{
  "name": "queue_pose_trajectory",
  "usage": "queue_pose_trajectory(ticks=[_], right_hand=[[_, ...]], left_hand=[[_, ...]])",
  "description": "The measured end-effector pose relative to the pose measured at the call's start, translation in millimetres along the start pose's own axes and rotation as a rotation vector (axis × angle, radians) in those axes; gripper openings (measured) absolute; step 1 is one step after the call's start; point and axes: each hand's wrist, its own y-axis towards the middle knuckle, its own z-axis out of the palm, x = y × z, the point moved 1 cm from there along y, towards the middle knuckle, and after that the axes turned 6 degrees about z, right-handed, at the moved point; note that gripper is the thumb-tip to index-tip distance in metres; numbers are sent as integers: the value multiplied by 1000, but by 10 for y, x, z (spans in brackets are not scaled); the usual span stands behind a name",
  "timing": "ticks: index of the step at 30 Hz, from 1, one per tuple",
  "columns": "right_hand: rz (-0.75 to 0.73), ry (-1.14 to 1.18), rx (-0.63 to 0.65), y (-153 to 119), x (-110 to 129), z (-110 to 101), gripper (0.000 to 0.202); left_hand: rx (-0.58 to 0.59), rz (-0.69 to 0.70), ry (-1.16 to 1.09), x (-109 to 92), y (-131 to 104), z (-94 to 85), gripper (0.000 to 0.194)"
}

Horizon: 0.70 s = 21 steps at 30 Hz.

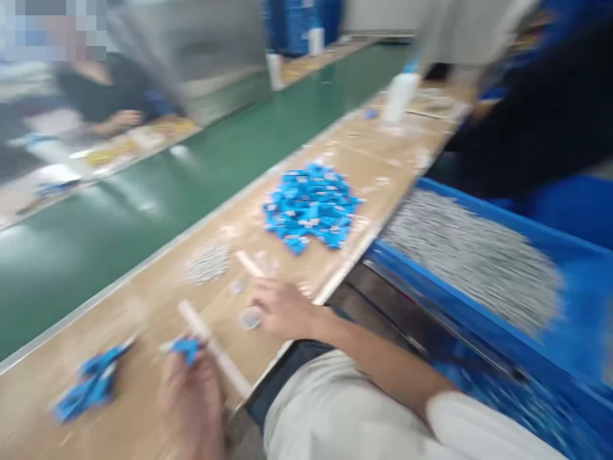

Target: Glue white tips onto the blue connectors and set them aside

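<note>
My left hand [195, 399] is closed on a small blue plastic part [186, 349], held just above the bench between thumb and fingers. To its left lie a few larger blue plastic parts [93, 383] in a loose group. My right hand [280, 308] rests low over the bench, fingers curled together; blur hides what they may hold. Beside its fingertips is a small round greyish piece [250, 317]. A heap of small blue parts [311, 206] lies beyond the right hand, and a patch of small whitish pieces [209, 264] lies to its upper left.
A pale strip [215, 350] crosses the wooden bench [143, 319] between my hands. Alongside runs a green conveyor belt [205, 172]. At right stands a blue bin [569, 275] of grey pieces. A white bottle [401, 96] stands farther along; another person [110, 96] sits across.
</note>
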Motion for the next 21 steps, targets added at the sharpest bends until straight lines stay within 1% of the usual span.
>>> queue_pose_trajectory(ticks=[2, 3, 5, 10, 14, 17, 21], right_hand=[[-34, 71, 34, 11, -42, 41, 10], [-52, 99, 62, 27, -76, 60, 11], [-12, 155, 86, 48, -137, 85, 11], [74, 240, 145, 3, -133, 53, 19], [105, 269, 102, 7, -41, -72, 16], [48, 265, 39, 8, 116, -219, 11], [-122, 203, -12, 7, 373, -365, 6]], left_hand=[[-138, 29, -62, 36, 24, -127, 30], [-156, 6, -93, 46, 37, -154, 32], [-159, -16, -146, 46, 31, -153, 35], [-87, -86, -184, 15, -124, -21, 34], [29, -200, -188, 12, -202, 100, 34], [123, -270, -209, -4, -238, 213, 35], [181, -334, -238, -42, -268, 336, 41]])
